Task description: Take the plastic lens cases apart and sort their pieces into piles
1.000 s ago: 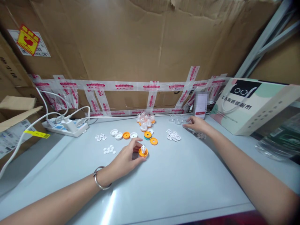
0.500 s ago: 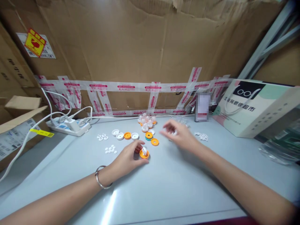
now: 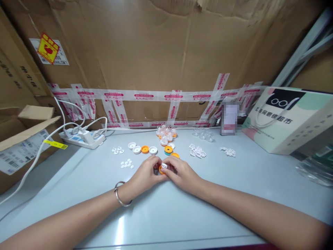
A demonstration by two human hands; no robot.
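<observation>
orange base (image 3: 160,170) between both hands (image 3: 147,171) (image 3: 184,174)

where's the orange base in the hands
In the head view, below centre: the orange base sits between the left hand and right hand, nearer the camera than the orange-and-teal stack.

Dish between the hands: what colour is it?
The dish is orange where it shows, best seen in the head view.
</observation>
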